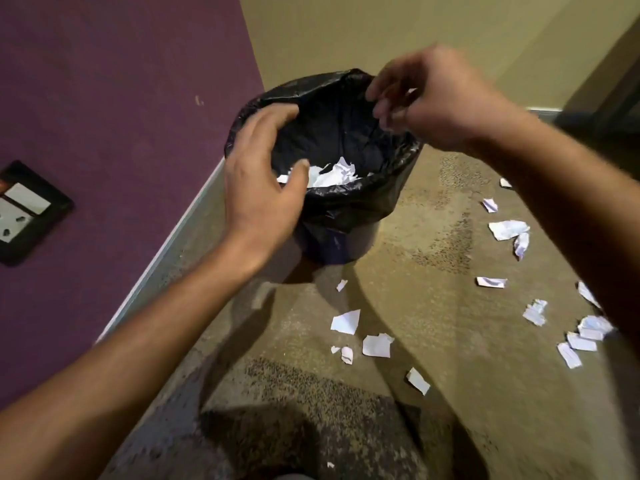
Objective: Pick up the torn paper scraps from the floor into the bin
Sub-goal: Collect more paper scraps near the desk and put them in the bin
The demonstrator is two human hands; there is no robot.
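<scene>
A round bin (pixel 341 244) lined with a black plastic bag (pixel 349 199) stands on the floor in the corner. White paper scraps (pixel 332 174) lie inside it. My left hand (pixel 263 174) hovers over the bin's left rim, fingers spread and relaxed, holding nothing. Over the right rim my right hand (pixel 436 98) is blurred, its fingers loosely bent downward above the opening; nothing shows in it. Several torn scraps lie on the floor: a piece (pixel 345 321) in front of the bin, another (pixel 377 345) beside it, and a crumpled one (pixel 508 229) to the right.
A purple wall (pixel 121 98) with a black socket plate (pixel 27 213) runs along the left. A cream wall (pixel 381 29) closes the back. More scraps (pixel 585 336) lie at the far right under my right forearm. The speckled floor (pixel 311 410) stretches toward me.
</scene>
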